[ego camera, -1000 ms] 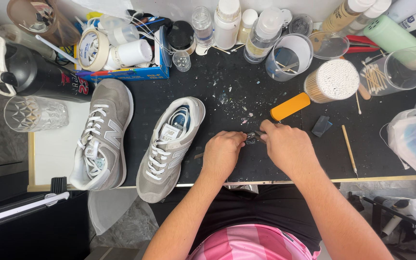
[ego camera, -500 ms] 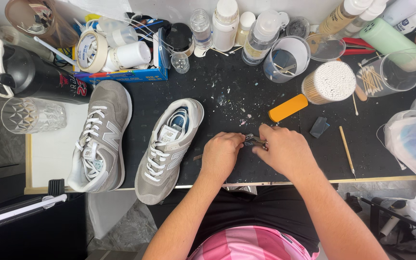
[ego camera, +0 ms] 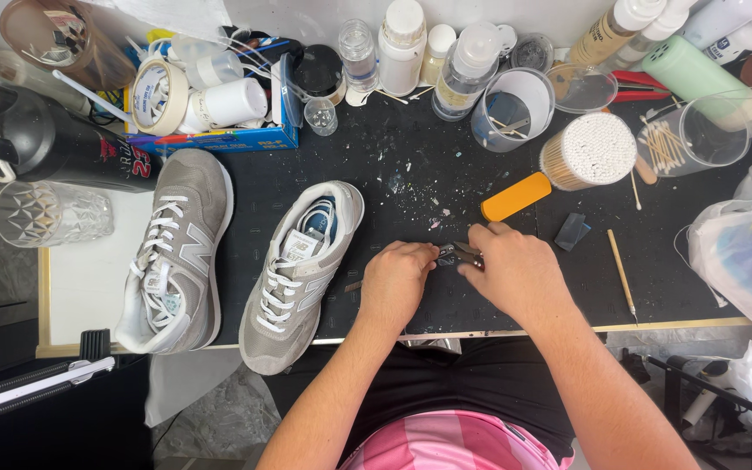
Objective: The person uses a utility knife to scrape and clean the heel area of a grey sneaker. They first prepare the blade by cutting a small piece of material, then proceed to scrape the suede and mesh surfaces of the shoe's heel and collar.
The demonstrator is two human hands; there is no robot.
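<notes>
**Head view: both hands closing on a small metal tool**

You are working over the black mat (ego camera: 393,174). Two grey sneakers are lying to your left, one (ego camera: 173,252) on the white board, one (ego camera: 299,271) just beside your left hand (ego camera: 396,283). Your right hand (ego camera: 515,271) is meeting it; both are curling shut, gripping the tool (ego camera: 461,254) between them, near the orange block (ego camera: 515,196).

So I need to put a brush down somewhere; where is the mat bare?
Bare mat lies right of the right hand, between the dark block and the wooden stick. A flecked strip runs between the nearer shoe and the orange file. The back row of bottles is crowded.
</notes>
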